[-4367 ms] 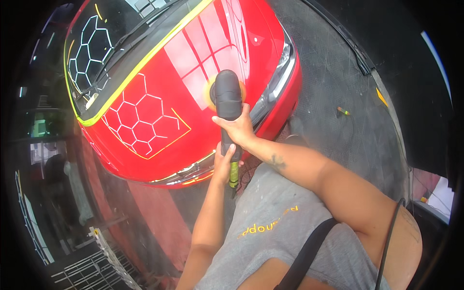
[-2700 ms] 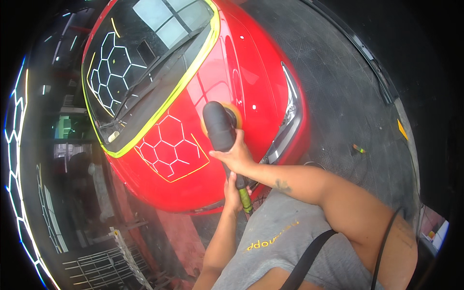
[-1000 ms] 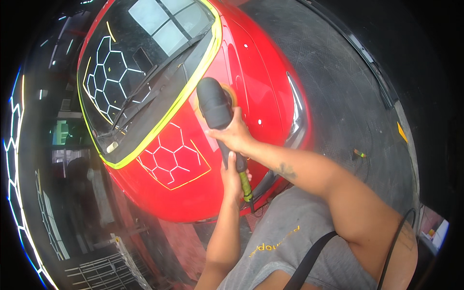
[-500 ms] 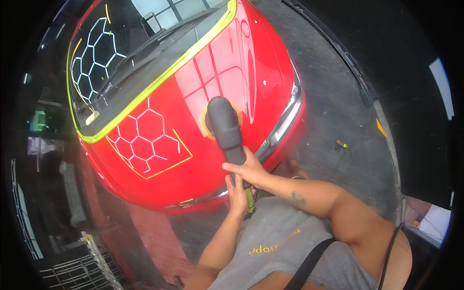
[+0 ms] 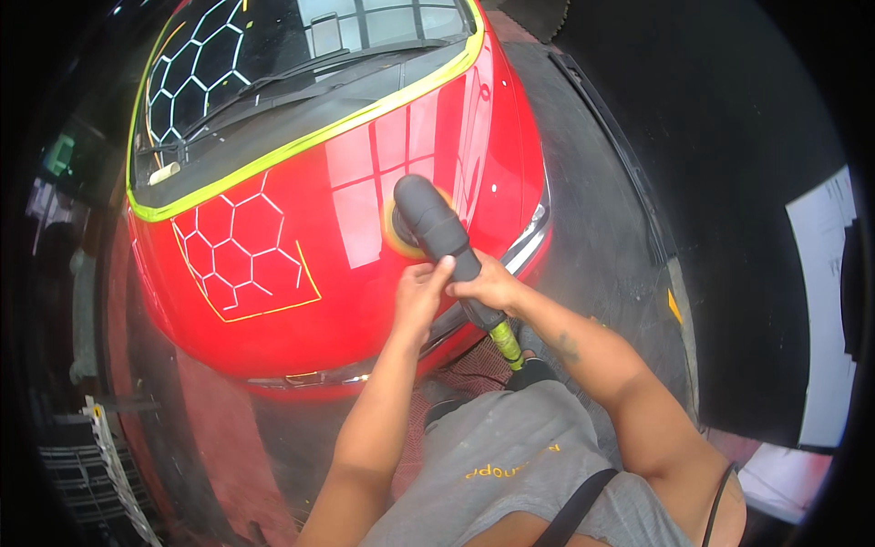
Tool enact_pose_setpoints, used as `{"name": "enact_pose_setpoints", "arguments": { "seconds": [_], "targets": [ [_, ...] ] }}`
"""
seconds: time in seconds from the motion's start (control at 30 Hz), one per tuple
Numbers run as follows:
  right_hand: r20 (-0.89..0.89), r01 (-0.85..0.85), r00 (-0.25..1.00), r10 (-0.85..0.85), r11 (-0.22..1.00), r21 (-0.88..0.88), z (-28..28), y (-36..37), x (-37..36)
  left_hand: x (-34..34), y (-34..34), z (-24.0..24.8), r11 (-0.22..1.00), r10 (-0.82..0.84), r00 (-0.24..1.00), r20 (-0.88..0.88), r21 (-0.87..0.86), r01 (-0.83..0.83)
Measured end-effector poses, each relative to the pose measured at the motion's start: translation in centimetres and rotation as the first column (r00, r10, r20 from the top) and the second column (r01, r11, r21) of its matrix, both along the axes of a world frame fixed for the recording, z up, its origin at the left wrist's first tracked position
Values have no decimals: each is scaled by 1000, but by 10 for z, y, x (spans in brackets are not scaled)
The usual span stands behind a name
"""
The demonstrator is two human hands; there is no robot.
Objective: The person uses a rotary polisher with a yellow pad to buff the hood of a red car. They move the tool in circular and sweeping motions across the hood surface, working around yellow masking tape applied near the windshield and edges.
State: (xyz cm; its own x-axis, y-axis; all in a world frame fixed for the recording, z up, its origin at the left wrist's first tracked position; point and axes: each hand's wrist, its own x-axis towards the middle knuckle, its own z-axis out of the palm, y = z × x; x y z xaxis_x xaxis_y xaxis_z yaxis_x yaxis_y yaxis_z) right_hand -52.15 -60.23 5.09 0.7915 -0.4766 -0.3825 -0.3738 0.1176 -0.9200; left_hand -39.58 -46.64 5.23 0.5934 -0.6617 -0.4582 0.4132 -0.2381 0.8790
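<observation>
A black power polisher (image 5: 436,223) rests head-down on the red car hood (image 5: 351,314), its yellow pad (image 5: 398,239) flat against the paint. My right hand (image 5: 492,284) is wrapped round the polisher's handle. Curled close at the tool's left side, my left hand (image 5: 421,294) has its thumb against the body just below the head; the far fingertips are partly hidden. Yellow-green tape (image 5: 506,343) covers the lower end of the tool, near my waist. Left of the pad, thin white hexagon lines (image 5: 233,239) mark the hood within a yellow border.
Yellow-green masking tape (image 5: 301,144) edges the windshield (image 5: 319,96), where wipers lie. The headlight (image 5: 529,239) is at the hood's right. Dark ribbed floor matting (image 5: 602,246) runs along the car's right side. A white metal rack (image 5: 114,474) stands at lower left.
My left hand has shifted from the lower handle up beside the polisher's head. The tool's handle has swung to the right, and the view has moved a little.
</observation>
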Motion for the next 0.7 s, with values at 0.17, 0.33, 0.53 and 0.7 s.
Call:
{"name": "enact_pose_setpoints", "arguments": {
  "seconds": [0.17,0.33,0.53,0.7],
  "targets": [
    [-148,-227,969,200,952,-203,-3,-33,-25,-57,-36,-8,965,141,931,-337,-164,-205],
    [-59,-466,879,474,824,-323,-1,-74,-48,-100,-60,-45,794,289,800,-526,-334,-507],
    [288,-685,711,641,724,80,10,-175,-113,-124,-123,-16,650,323,722,-612,-411,-639],
    [235,-617,774,588,616,489,74,-234,-159,-135,-185,-1,649,338,741,-580,-426,-630]
  ]
}}
